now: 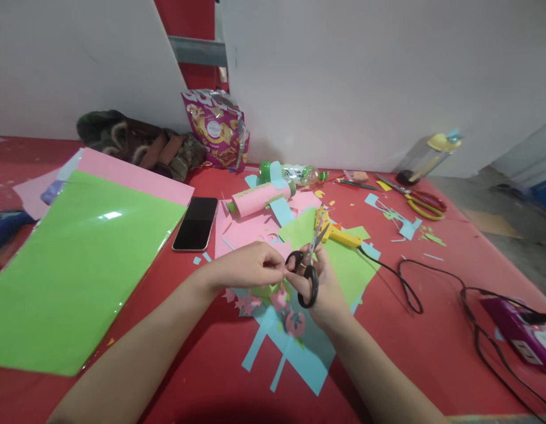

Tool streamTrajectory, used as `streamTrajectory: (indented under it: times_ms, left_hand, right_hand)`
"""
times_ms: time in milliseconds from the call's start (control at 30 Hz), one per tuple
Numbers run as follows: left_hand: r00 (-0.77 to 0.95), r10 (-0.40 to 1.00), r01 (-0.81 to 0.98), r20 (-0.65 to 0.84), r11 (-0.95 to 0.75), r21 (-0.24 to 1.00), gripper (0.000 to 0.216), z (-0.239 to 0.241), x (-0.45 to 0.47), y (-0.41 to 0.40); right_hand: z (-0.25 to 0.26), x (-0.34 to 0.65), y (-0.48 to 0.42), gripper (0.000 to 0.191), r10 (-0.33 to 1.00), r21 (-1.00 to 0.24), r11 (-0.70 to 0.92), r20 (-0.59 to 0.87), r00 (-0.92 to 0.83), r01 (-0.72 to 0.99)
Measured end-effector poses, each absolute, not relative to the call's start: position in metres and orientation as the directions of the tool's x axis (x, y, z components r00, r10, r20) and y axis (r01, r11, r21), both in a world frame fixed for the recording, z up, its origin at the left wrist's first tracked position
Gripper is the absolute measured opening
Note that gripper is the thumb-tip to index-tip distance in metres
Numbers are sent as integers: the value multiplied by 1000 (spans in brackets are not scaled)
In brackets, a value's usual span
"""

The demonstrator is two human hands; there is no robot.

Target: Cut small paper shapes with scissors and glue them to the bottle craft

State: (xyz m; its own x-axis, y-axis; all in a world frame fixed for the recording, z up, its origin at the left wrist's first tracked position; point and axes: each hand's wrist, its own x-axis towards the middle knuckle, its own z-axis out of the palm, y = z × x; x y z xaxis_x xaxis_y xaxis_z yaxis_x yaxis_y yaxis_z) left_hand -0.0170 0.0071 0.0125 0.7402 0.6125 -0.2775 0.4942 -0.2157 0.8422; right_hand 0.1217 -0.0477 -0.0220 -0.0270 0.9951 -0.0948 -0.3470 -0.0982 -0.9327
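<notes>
My right hand holds small black-handled scissors, their blades apart and pointing up and away from me. Close beside it, my left hand is closed in a pinch, its fingertips meeting those of the right. Whatever sits between them is too small to make out. Below the hands lie pink paper cutouts, some curled, over a cut sheet of light blue paper. Green paper lies under and beyond my right hand. A yellow hot glue gun rests on it just past the scissors.
On the red table lie a phone, a plastic-covered green sheet, a pink paper roll, a green bottle and large scissors. A black cord runs right toward a purple power strip. A snack bag leans against the wall.
</notes>
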Motion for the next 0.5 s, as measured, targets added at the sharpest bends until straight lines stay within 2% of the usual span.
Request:
streamTrajectory:
  times_ms: [300, 500]
  left_hand:
    - [667, 721, 461, -187, -203, 864, 17, 13, -17, 8]
    - [564, 795, 520, -223, -132, 844, 21, 16, -15, 7]
  right_hand:
    - [-18, 121, -48, 38, 992, -939, -94, -116, 46, -332]
    - [-20, 122, -47, 37, 982, -944, -32, -91, 165, -328]
